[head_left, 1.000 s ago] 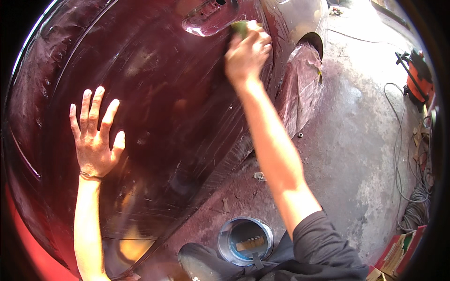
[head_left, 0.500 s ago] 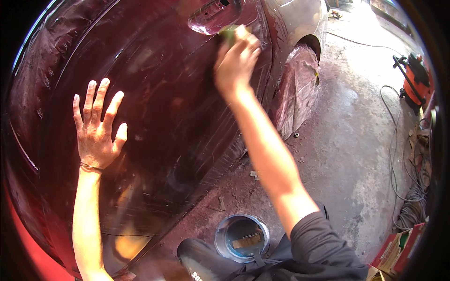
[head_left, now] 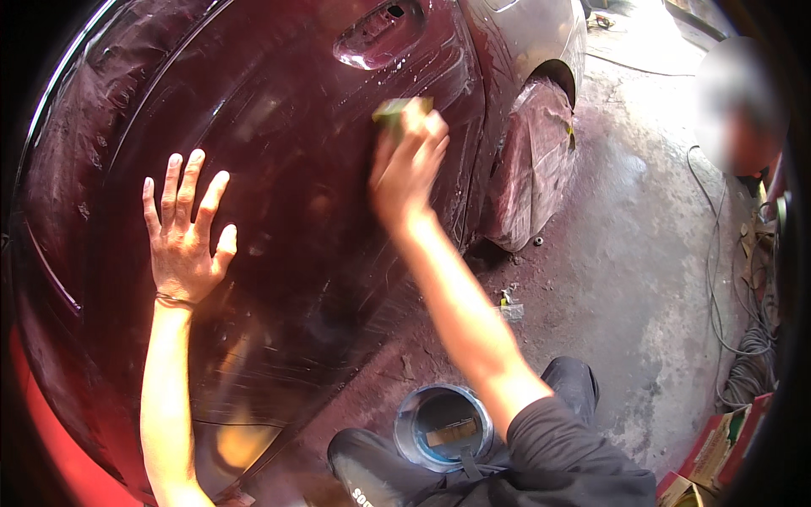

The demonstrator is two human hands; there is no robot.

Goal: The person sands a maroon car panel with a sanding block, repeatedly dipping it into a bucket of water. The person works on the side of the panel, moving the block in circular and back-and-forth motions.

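The left hand [head_left: 187,241] lies palm down on the maroon car panel [head_left: 279,211], toward the panel's left edge, its 5 fingers spread wide and nothing in its grasp; a thin dark cord [head_left: 175,300] circles its wrist. The right hand [head_left: 407,165], slightly blurred, grips a green-yellow pad [head_left: 397,110] between thumb and fingers. The pad is against the panel near its upper right corner, below the handle recess [head_left: 380,35]; pale droplets [head_left: 390,74] dot the paint between them.

Below the panel's lower edge, a round bucket [head_left: 405,414] sits between the person's 2 knees with a brown block [head_left: 452,433] inside. Beyond the panel's right edge, a dusty sheet [head_left: 532,160] hangs at the wheel arch. Along the floor's right edge are coiled cable [head_left: 748,367], a red box [head_left: 705,448] and another person's head [head_left: 743,110].
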